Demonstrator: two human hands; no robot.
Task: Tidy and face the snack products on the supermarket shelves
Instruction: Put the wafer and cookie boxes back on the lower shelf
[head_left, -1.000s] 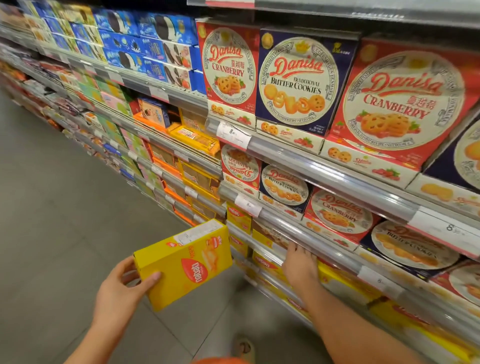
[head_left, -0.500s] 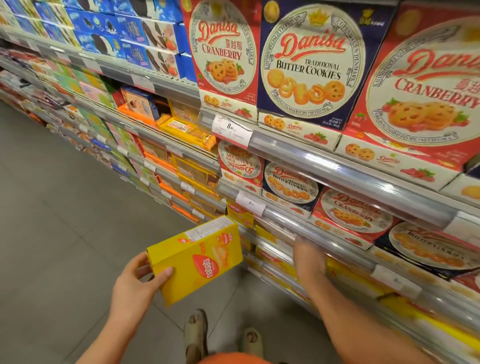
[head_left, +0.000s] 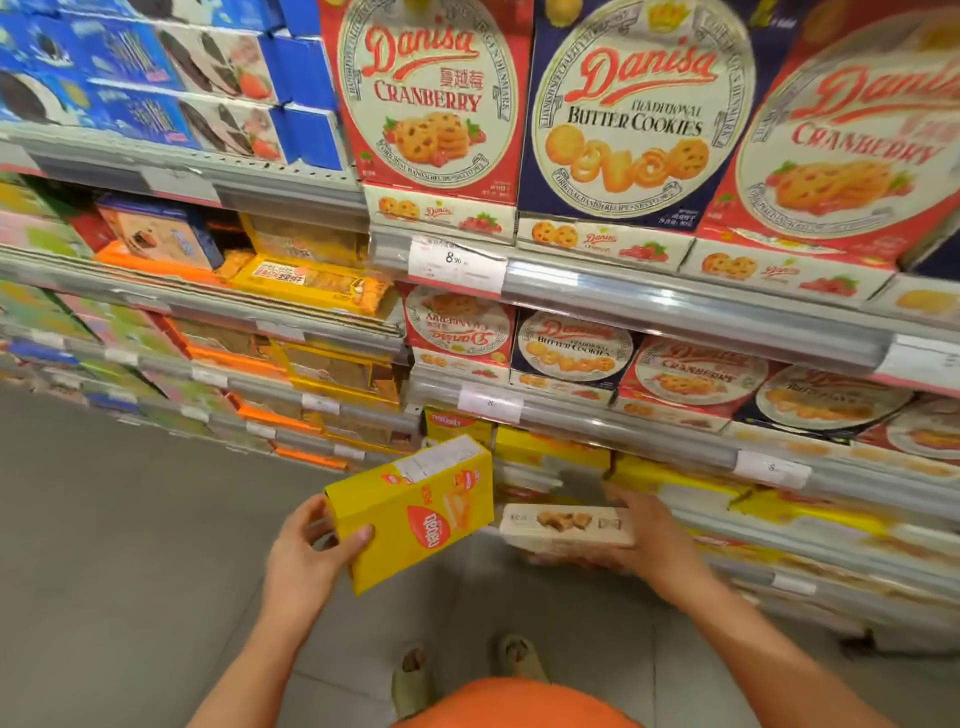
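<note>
Yellow box (head_left: 415, 514) with red logo; cream packet (head_left: 566, 525).

- Above my right hand (head_left: 647, 540), the top shelf (head_left: 675, 306) carries big red and blue Danisa boxes (head_left: 631, 114).
- The shelf below carries smaller Danisa boxes (head_left: 571, 348).
- Just beside my hand, the low shelf (head_left: 670, 441) holds yellow boxes (head_left: 550, 447).

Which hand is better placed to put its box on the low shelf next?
Probably the right. The right hand holds the pale box right at the low shelf edge. The left hand holds the yellow box out over the aisle floor, farther from it.
</note>
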